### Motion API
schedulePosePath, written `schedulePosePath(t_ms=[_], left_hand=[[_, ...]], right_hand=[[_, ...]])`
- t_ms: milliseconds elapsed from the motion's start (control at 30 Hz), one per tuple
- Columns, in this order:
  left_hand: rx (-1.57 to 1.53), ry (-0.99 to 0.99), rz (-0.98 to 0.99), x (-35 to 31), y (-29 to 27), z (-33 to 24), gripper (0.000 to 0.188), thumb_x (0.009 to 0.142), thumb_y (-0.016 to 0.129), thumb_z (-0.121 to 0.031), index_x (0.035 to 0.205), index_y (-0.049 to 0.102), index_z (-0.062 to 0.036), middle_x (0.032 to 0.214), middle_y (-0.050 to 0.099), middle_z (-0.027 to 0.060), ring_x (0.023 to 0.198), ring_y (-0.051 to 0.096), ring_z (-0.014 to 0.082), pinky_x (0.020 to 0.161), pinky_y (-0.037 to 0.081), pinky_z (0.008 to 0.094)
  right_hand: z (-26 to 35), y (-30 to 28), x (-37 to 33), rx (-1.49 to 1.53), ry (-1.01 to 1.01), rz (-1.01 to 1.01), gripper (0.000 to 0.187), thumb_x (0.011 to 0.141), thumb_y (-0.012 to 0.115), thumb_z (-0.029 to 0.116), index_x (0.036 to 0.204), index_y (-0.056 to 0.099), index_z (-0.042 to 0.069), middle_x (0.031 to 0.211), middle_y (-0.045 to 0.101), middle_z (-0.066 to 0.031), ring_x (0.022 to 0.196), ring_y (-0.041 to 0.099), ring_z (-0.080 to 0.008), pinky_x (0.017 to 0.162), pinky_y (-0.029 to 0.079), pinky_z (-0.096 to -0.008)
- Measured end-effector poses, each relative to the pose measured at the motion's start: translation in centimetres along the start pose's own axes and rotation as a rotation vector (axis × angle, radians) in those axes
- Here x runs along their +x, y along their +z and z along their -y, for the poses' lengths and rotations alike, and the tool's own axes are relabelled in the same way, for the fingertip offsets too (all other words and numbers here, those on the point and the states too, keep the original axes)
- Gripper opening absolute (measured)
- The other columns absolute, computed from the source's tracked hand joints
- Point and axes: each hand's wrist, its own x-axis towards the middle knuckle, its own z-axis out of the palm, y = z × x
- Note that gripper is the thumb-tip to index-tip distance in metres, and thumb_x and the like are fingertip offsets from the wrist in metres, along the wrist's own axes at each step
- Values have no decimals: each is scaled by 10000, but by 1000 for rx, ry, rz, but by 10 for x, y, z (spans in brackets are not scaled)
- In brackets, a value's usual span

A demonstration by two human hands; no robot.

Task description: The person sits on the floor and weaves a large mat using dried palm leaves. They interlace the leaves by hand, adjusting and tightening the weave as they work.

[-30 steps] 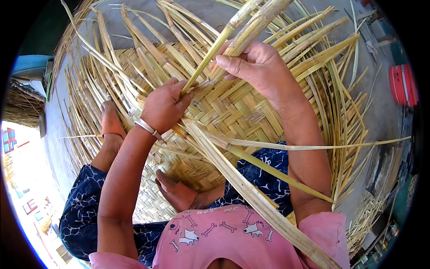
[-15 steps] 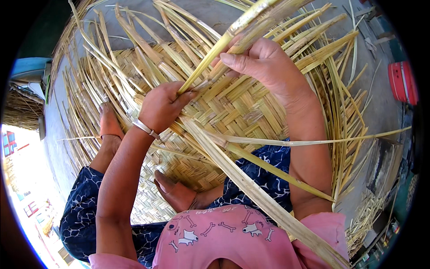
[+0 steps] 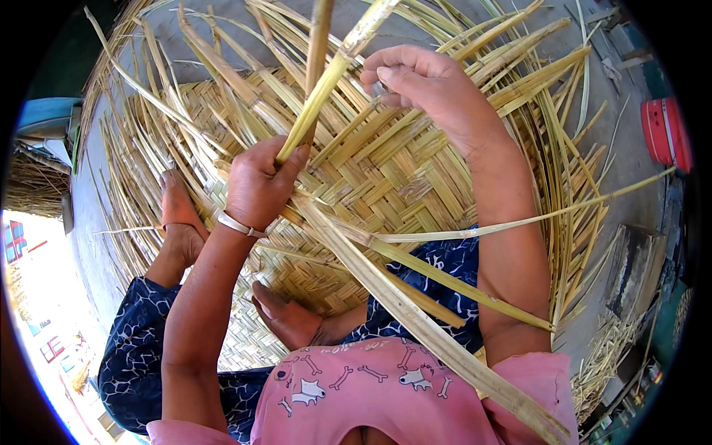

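Note:
My left hand (image 3: 259, 178) is closed round a pale yellow-green split cane strip (image 3: 326, 85) and a darker brown strip (image 3: 318, 48), which stand up out of the fist and cross. Under that hand lies a part-woven mat (image 3: 400, 185) in a diagonal pattern, with long loose ends round its edges. My right hand (image 3: 423, 78) hangs above the mat, to the right of the held strips and apart from them. Its fingers are loosely bent with nothing seen between them. A long flat strip (image 3: 415, 315) runs from below my left fist across my lap toward my right sleeve.
My feet rest on the mat in orange-brown coverings (image 3: 297, 326). Unwoven ends (image 3: 564, 185) fan out over the grey floor (image 3: 638, 200) at the right. A red container (image 3: 665, 133), a wooden block (image 3: 634, 271) and a straw heap (image 3: 608, 363) lie beyond. Something blue (image 3: 52, 115) stands far left.
My right hand has let go of the strips and drawn slightly up, away from them. The strips in my left fist now stand more upright and have swung left.

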Motion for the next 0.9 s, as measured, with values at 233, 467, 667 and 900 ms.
schedulePosePath(t_ms=[233, 467, 667, 900], left_hand=[[-67, -71, -60, -3, 1, -1, 169, 876, 686, -175, 904, 694, -9, 662, 642, 63, 568, 578, 111, 538, 463, 279], [-121, -80, -126, -7, 0, -3, 162, 867, 669, -188, 868, 669, -25, 593, 598, 103, 506, 577, 162, 509, 455, 317], [-221, -140, -175, -11, 1, 4, 147, 854, 689, -150, 852, 651, -8, 612, 623, 75, 548, 607, 142, 536, 477, 295], [-260, -154, -209, -15, 1, 6, 142, 845, 700, -129, 848, 643, 1, 624, 632, 74, 569, 615, 130, 556, 488, 288]], right_hand=[[-30, 15, 30, -514, -38, -128, 255, 896, 525, 180, 1043, 658, 19, 930, 687, -184, 866, 653, -328, 768, 500, -405], [-49, 37, 42, -1026, 12, 50, 288, 921, 513, 201, 1143, 621, 54, 1066, 653, -206, 973, 622, -370, 855, 492, -458], [-55, 36, 47, -1031, 102, 32, 328, 895, 531, 187, 1194, 595, 67, 1059, 656, -200, 966, 625, -375, 849, 494, -466], [-56, 42, 46, -938, 0, -75, 353, 898, 541, 180, 1224, 584, 50, 1083, 659, -176, 975, 634, -352, 868, 497, -437]])
